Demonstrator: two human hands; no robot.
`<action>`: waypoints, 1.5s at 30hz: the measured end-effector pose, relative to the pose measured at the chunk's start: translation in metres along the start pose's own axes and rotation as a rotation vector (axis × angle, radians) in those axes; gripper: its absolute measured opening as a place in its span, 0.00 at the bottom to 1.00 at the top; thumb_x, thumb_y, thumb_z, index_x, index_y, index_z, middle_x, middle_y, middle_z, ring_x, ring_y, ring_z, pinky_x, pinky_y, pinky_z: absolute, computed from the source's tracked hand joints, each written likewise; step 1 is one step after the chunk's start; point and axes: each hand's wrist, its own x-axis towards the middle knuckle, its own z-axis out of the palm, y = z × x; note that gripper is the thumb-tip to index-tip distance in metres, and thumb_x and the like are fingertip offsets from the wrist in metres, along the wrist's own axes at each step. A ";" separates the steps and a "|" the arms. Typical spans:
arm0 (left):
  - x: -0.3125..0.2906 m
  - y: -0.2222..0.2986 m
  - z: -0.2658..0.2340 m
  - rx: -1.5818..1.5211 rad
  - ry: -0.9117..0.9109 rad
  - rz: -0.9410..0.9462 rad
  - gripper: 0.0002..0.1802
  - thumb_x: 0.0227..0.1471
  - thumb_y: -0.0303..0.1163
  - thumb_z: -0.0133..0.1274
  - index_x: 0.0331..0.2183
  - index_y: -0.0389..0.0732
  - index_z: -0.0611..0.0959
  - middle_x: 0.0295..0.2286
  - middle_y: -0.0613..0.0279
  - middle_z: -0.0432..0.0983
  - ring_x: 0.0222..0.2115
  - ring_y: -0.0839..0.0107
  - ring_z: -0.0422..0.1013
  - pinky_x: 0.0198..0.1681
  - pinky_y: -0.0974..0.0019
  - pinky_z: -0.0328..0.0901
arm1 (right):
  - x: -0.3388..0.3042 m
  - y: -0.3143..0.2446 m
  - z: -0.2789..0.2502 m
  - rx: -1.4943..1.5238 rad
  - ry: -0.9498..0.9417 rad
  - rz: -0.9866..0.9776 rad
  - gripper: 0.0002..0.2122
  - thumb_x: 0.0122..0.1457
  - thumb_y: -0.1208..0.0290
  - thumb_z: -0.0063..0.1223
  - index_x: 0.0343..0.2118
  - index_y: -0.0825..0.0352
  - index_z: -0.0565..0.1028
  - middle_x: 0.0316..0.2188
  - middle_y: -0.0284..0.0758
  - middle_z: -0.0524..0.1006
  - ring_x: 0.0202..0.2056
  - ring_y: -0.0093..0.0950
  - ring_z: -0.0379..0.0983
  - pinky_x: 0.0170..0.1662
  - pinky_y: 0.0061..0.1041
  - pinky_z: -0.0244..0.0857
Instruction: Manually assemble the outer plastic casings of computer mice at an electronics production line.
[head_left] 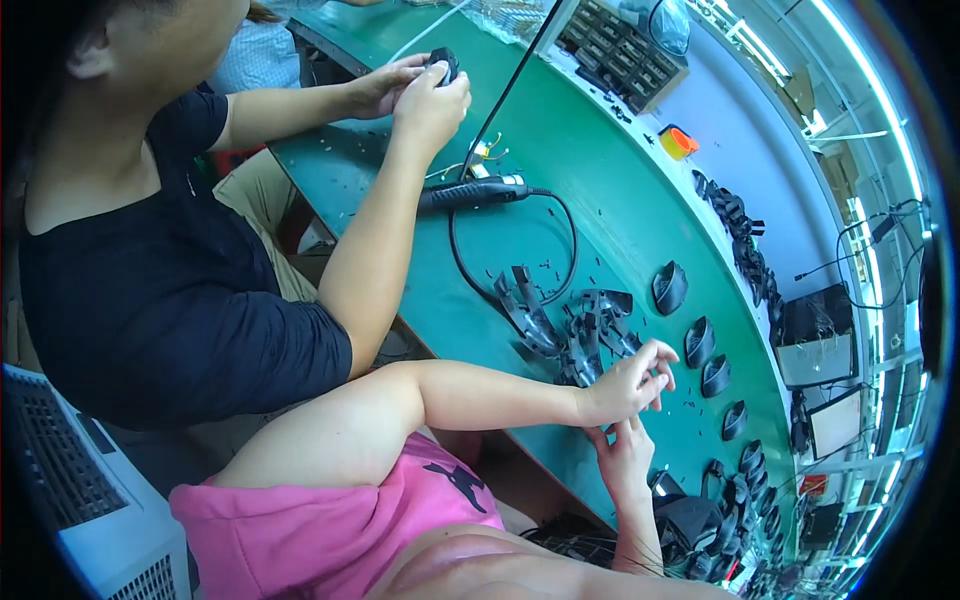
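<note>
My left hand (628, 387) reaches over the near edge of the green bench, its fingers loosely bent and apart with nothing visible in them. Just below it, my right hand (627, 462) has its fingers bent up against the underside of my left hand. Their tips are partly hidden, so whatever they may pinch cannot be made out. Beyond my left hand lie curved black plastic housings (600, 325), with another black curved piece (532, 318) to their left. Several pointed black shells stand to the right, among them one shell (699, 342) close to my left fingertips.
At left a co-worker (180, 270) holds a small black part (443, 66). A corded black hand tool (475, 193) lies on the green bench (620, 215). More black parts (740, 500) crowd the right side. An orange tape roll (678, 142) and a drawer rack (615, 50) stand farther back.
</note>
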 end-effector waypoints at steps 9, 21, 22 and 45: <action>0.002 0.005 0.018 0.579 -0.126 0.371 0.18 0.54 0.25 0.49 0.47 0.39 0.67 0.37 0.51 0.73 0.36 0.49 0.74 0.37 0.54 0.69 | 0.009 0.022 0.023 -0.050 0.014 0.160 0.16 0.57 0.68 0.53 0.47 0.68 0.71 0.43 0.47 0.76 0.44 0.48 0.73 0.43 0.42 0.67; -0.002 0.009 -0.016 0.884 -0.219 0.874 0.29 0.48 0.36 0.59 0.50 0.37 0.70 0.51 0.51 0.66 0.54 0.53 0.63 0.62 0.45 0.54 | 0.006 0.046 -0.034 1.040 0.234 0.367 0.05 0.66 0.72 0.48 0.38 0.69 0.70 0.32 0.34 0.75 0.30 0.24 0.75 0.31 0.22 0.72; -0.003 0.008 -0.016 0.931 -0.191 0.817 0.33 0.48 0.39 0.60 0.53 0.37 0.68 0.52 0.50 0.64 0.56 0.52 0.61 0.63 0.44 0.51 | 0.004 0.048 -0.037 1.074 0.272 0.431 0.06 0.66 0.71 0.46 0.38 0.69 0.69 0.32 0.35 0.75 0.29 0.25 0.75 0.32 0.23 0.72; 0.008 -0.013 -0.030 0.961 -0.348 0.518 0.45 0.36 0.30 0.68 0.56 0.34 0.67 0.49 0.48 0.68 0.51 0.50 0.65 0.57 0.54 0.60 | -0.003 0.082 -0.043 1.062 0.251 0.478 0.11 0.66 0.68 0.48 0.44 0.70 0.69 0.35 0.36 0.75 0.33 0.23 0.73 0.37 0.23 0.69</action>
